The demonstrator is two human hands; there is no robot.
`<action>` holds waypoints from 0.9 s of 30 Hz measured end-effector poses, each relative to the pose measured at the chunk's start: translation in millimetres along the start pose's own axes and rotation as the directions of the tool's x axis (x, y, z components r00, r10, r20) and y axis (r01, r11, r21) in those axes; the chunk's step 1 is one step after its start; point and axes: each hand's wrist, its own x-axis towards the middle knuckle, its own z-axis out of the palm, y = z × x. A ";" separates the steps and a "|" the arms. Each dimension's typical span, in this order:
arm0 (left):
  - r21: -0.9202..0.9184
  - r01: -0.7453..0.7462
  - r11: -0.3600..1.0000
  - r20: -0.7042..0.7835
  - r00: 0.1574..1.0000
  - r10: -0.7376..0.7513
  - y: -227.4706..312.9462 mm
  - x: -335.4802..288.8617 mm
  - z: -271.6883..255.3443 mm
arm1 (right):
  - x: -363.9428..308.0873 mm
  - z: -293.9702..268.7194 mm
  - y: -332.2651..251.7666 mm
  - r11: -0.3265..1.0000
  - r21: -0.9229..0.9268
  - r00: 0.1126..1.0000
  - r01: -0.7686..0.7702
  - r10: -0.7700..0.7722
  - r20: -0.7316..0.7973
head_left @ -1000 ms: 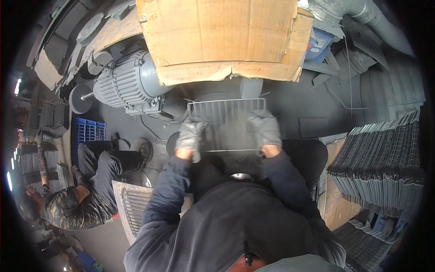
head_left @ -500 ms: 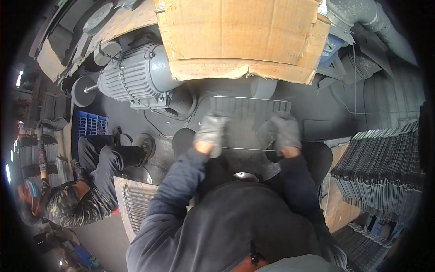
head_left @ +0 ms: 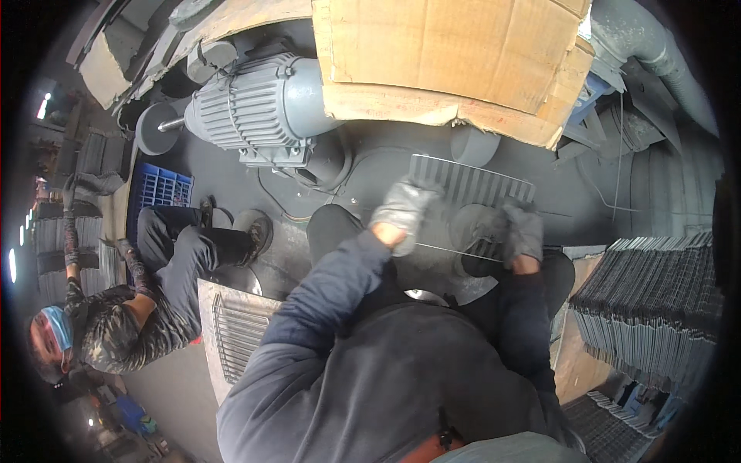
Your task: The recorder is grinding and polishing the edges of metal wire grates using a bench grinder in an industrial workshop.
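A wire rack [head_left: 477, 176] with a thin metal frame and parallel rods is stretched between my two hands, above my knees. Its right end sits lower than its left. My left hand [head_left: 406, 211], in a grey work glove, is closed on the rack's left side. On the right side, my right hand [head_left: 525, 233] grips the frame in a similar glove, slightly blurred. Just beyond the rack's far edge, a grey wheel [head_left: 474, 147] shows under a cardboard sheet [head_left: 440, 58].
A large grey motor [head_left: 247, 112] stands ahead to the left. Stacked wire racks [head_left: 648, 297] rise at my right; more racks [head_left: 235, 336] lie on a board at my left. A seated co-worker [head_left: 116, 332] is at far left, near a blue crate [head_left: 164, 189].
My hands have moved right with the wire rack, which has tipped so its right end is lower. The whole view has shifted a little too. The co-worker's head has turned.
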 end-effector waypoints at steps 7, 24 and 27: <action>0.610 -0.194 0.768 0.246 0.968 0.049 0.9 -48.8 -106.3 | 2.6 73.0 -17.0 0.970 0.002 0.953 -0.243 0.239 0.187; 0.254 -0.259 0.932 0.338 0.926 0.165 34.1 -42.7 -54.8 | -31.2 11.2 -38.7 0.996 0.035 0.953 0.087 -0.094 0.290; -0.394 0.278 0.876 0.127 0.960 -0.248 41.5 -55.2 -95.2 | -15.8 49.1 -25.9 0.987 -0.159 0.910 0.026 0.043 0.411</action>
